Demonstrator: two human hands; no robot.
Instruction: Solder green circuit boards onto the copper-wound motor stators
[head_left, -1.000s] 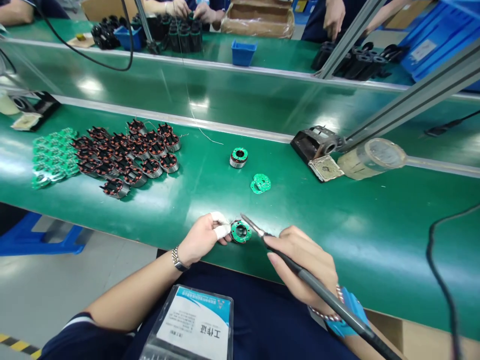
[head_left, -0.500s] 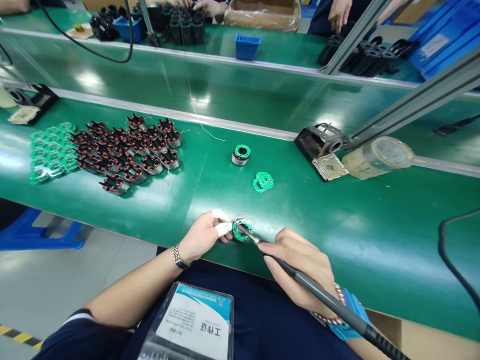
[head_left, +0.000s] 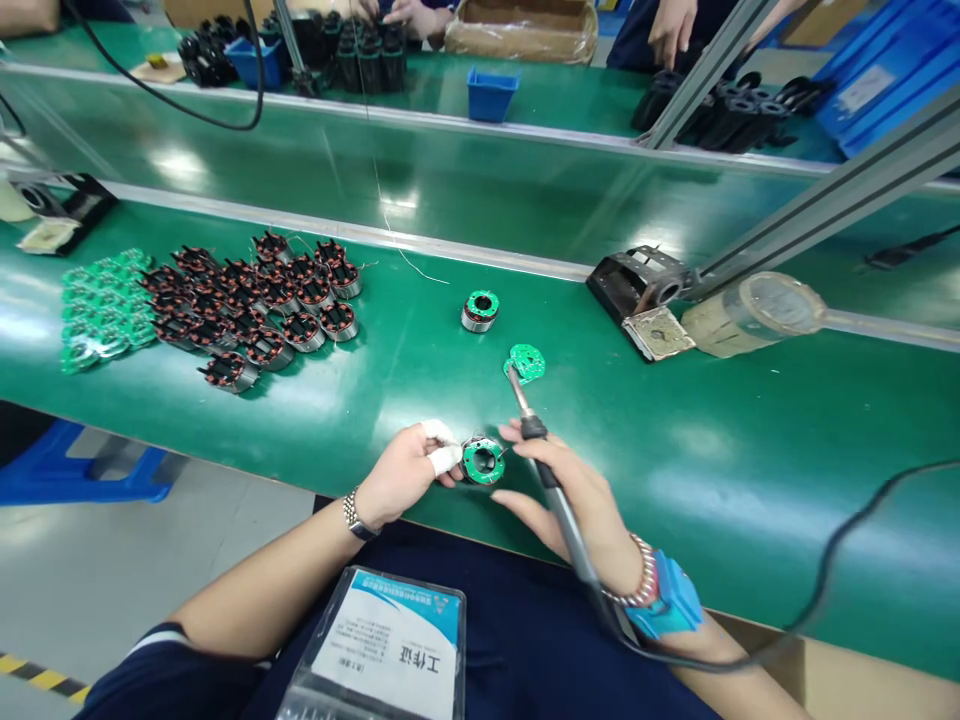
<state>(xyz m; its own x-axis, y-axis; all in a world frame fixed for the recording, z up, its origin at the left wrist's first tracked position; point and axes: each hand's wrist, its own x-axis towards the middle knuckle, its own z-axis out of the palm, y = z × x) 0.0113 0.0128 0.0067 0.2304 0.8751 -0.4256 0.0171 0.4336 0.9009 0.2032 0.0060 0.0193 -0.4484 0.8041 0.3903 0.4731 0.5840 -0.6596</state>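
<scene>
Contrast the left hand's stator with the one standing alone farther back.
The held stator is gripped by the left hand; the lone stator stands untouched on the bench. The held stator's side is mostly hidden; the lone stator's metal side shows. Both bear green ring boards.

Bright light glares off the green tabletop [head_left: 720, 470].

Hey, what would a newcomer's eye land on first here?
Probably the cluster of copper-wound cores at left on the green bench, beside a patch of circuit boards. Then, near the close edge, the left hand, wearing white finger covers, grips a board-topped core, while the right hand holds a soldering iron.
</scene>
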